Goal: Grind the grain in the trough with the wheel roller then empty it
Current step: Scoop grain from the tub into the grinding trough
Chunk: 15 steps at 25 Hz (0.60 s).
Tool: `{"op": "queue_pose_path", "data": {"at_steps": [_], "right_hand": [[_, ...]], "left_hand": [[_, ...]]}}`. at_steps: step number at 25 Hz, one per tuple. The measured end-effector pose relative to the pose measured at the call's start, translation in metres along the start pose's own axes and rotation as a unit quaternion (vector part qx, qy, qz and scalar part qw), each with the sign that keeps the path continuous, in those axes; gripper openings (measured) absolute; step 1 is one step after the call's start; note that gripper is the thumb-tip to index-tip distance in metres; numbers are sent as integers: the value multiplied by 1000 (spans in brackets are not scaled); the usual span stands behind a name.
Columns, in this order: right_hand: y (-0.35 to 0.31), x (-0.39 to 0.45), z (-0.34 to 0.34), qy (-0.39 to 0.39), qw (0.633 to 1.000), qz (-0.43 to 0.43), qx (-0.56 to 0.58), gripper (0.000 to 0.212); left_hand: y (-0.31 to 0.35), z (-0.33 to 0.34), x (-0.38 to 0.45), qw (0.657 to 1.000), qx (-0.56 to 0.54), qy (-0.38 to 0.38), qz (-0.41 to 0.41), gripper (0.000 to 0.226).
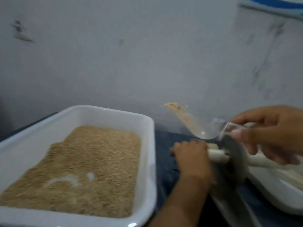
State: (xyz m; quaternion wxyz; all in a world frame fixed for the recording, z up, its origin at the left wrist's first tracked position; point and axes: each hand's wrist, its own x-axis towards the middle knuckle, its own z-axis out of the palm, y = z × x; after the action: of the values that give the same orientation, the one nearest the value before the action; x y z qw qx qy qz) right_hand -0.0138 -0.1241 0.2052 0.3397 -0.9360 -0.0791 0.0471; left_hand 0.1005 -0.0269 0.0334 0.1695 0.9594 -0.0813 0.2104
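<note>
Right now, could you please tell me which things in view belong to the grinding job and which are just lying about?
In use: wheel roller, gripped by the left hand; clear scoop of grain, held by the right hand.
Lying about: white tray of grain; second white tray.

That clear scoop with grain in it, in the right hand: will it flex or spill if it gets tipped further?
The clear scoop looks like thin plastic, so probably light and slightly flexible. The grain sits near its raised tip, so it would likely slide fast on the smooth wall. The right hand holds only its handle end.
</note>
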Motion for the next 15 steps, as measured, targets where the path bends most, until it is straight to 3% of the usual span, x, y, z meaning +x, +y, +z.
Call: {"op": "queue_pose_path", "data": {"at_steps": [4, 8, 13, 15], "right_hand": [[88, -50, -86, 85, 993, 81, -18, 85], [172, -83, -113, 48, 989, 129, -48, 79], [146, -78, -74, -62, 961, 223, -154, 86], [125, -63, -61, -90, 950, 225, -195, 79]], "left_hand": [[-10, -5, -1, 995, 31, 96, -13, 13], [-26, -1, 5, 991, 26, 112, -64, 11], [-40, 5, 10, 990, 30, 91, -101, 10], [-39, 7, 10, 990, 33, 89, -102, 10]]}}
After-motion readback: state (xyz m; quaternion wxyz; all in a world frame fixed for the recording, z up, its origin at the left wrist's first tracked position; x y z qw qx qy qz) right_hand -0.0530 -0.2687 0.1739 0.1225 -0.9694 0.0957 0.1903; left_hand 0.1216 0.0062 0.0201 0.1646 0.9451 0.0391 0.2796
